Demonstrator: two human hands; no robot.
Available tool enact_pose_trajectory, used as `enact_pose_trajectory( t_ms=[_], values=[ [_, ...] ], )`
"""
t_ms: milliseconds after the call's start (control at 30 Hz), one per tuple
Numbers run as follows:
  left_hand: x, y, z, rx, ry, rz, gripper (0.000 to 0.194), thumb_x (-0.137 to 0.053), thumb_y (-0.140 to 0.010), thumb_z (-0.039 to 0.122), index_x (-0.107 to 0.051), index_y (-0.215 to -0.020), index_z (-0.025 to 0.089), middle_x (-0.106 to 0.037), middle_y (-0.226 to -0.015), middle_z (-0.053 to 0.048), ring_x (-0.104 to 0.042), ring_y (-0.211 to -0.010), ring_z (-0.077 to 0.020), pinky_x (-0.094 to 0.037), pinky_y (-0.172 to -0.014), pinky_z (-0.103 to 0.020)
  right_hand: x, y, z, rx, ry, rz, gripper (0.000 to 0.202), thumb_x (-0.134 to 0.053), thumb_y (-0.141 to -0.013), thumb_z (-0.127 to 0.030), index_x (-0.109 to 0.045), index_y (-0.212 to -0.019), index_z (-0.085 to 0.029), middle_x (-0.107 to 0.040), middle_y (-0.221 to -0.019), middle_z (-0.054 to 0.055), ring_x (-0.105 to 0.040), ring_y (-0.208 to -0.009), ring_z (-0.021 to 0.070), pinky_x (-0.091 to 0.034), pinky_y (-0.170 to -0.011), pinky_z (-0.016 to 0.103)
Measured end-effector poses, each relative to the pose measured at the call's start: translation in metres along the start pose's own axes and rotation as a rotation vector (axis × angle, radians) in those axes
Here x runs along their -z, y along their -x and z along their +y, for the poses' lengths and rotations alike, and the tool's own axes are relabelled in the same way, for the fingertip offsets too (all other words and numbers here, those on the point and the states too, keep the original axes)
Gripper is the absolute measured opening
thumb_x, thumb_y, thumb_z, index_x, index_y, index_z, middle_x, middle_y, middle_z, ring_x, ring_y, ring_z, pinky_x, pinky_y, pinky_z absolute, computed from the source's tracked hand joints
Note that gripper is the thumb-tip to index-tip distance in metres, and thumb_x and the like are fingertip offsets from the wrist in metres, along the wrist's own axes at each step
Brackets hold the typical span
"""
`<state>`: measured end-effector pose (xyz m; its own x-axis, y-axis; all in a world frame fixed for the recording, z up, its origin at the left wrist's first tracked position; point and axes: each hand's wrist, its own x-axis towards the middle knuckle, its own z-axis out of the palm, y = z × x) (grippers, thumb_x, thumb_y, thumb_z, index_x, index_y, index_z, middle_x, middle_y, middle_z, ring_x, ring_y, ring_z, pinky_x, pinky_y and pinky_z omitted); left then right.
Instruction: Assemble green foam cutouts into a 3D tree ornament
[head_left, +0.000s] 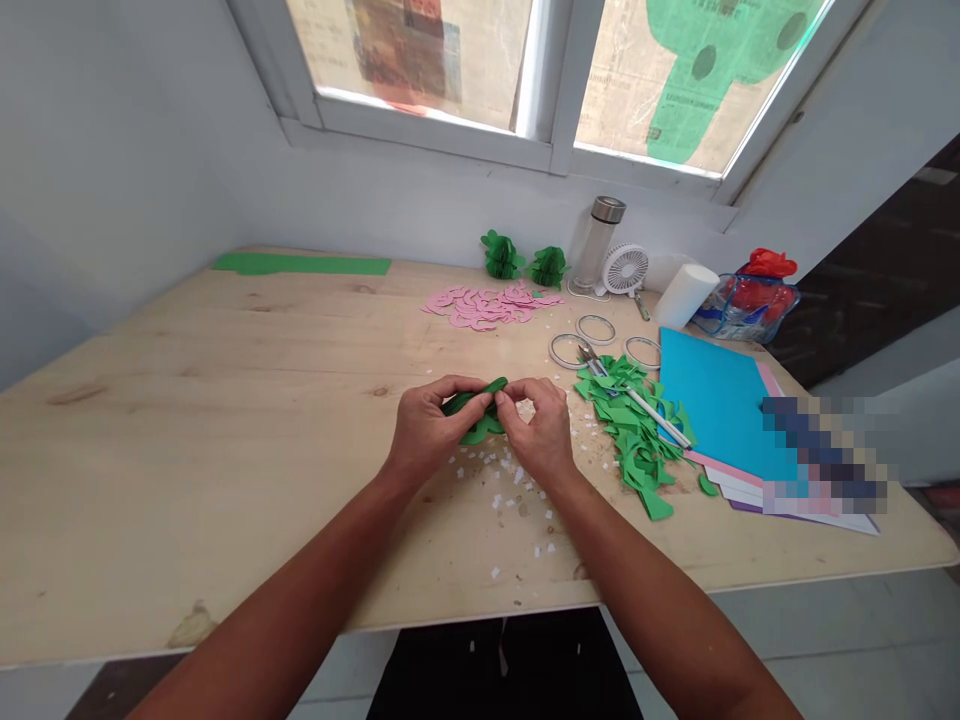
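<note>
Between my two hands is a small stack of green paper cut-outs (484,430), held just above the wooden table. My left hand (435,420) is closed around its left side, with the thumb on top. At its right edge, my right hand (538,420) pinches the paper between thumb and fingers; the exact spot is partly hidden. Tiny white paper bits (510,485) lie scattered below. To the right of my right hand is a heap of green paper scraps (637,445), with scissors (592,362) and a white pen-like stick (660,418) on it.
Rolls of tape (596,330) lie beyond the scraps. Pink paper cut-outs (487,305) and two folded green paper pieces (501,256) sit near the wall, beside a glass bottle (600,240) and a small fan (625,269). Blue paper sheets (720,400) are stacked at right.
</note>
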<state>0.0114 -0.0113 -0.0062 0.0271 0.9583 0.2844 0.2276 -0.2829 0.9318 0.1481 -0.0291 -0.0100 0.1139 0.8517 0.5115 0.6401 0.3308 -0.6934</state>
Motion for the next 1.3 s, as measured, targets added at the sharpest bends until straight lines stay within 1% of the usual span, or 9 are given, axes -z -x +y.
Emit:
enact_pose_trajectory(
  t_ms=[167,367,500,700,867,1167,1300],
  values=[
    [-0.0008,0.001,-0.0004,0.015,0.001,-0.004,0.014,-0.067,-0.069,0.028,-0.073,-0.077,0.018,-0.074,-0.077,-0.001,-0.067,-0.071,-0.0171,-0.054,-0.062,-0.024,-0.0001,-0.0004,0.0006,-0.015,0.009,0.004,0.012,-0.055,-0.078,-0.018,-0.059,-0.068,-0.021,-0.066,-0.072,0.0,-0.057,-0.076,0.0176,-0.038,-0.08,0.034],
    [-0.001,0.0013,-0.0022,0.016,0.01,-0.012,0.016,-0.068,-0.068,0.031,-0.073,-0.078,0.019,-0.074,-0.078,-0.002,-0.068,-0.072,-0.0189,-0.055,-0.061,-0.026,0.0005,-0.0003,-0.0001,-0.016,-0.007,-0.004,0.012,-0.054,-0.08,-0.022,-0.058,-0.068,-0.021,-0.066,-0.072,0.001,-0.058,-0.076,0.0178,-0.039,-0.081,0.035],
    [-0.0005,0.002,-0.0008,0.003,-0.004,-0.017,0.015,-0.068,-0.069,0.031,-0.073,-0.078,0.02,-0.074,-0.078,-0.002,-0.068,-0.073,-0.0195,-0.055,-0.063,-0.028,0.0007,0.0004,-0.001,-0.016,-0.002,0.004,0.014,-0.055,-0.08,-0.022,-0.057,-0.066,-0.021,-0.066,-0.071,0.001,-0.058,-0.076,0.0178,-0.039,-0.082,0.035],
    [-0.0003,0.0036,0.0023,-0.007,-0.018,-0.023,0.013,-0.067,-0.07,0.029,-0.073,-0.077,0.02,-0.073,-0.078,-0.001,-0.067,-0.07,-0.0171,-0.054,-0.061,-0.024,0.0001,0.0009,-0.0011,-0.011,0.006,0.011,0.013,-0.055,-0.078,-0.021,-0.056,-0.065,-0.021,-0.065,-0.07,0.0,-0.057,-0.075,0.0176,-0.038,-0.082,0.035],
    [-0.0005,0.0035,0.0015,-0.051,-0.058,-0.029,0.012,-0.067,-0.07,0.029,-0.073,-0.077,0.02,-0.073,-0.081,-0.002,-0.067,-0.072,-0.0175,-0.054,-0.066,-0.026,-0.0005,0.001,-0.0005,-0.012,0.023,0.019,0.012,-0.055,-0.076,-0.019,-0.056,-0.065,-0.021,-0.064,-0.069,0.0,-0.057,-0.075,0.0179,-0.037,-0.081,0.035],
    [-0.002,0.0023,-0.0006,-0.018,-0.05,-0.011,0.013,-0.066,-0.071,0.029,-0.072,-0.078,0.02,-0.073,-0.077,-0.001,-0.067,-0.071,-0.0178,-0.054,-0.064,-0.025,-0.0034,0.0007,0.0024,-0.024,0.021,0.01,0.012,-0.053,-0.075,-0.017,-0.056,-0.065,-0.021,-0.064,-0.069,0.0,-0.056,-0.075,0.0185,-0.037,-0.082,0.036],
    [-0.0013,0.0014,-0.0014,-0.008,-0.035,-0.004,0.016,-0.067,-0.07,0.032,-0.072,-0.078,0.019,-0.073,-0.077,-0.001,-0.067,-0.07,-0.018,-0.054,-0.063,-0.026,-0.0023,0.0007,0.0011,-0.02,-0.01,0.003,0.012,-0.053,-0.077,-0.019,-0.057,-0.066,-0.021,-0.065,-0.071,0.001,-0.057,-0.075,0.0181,-0.038,-0.082,0.035]
  ],
)
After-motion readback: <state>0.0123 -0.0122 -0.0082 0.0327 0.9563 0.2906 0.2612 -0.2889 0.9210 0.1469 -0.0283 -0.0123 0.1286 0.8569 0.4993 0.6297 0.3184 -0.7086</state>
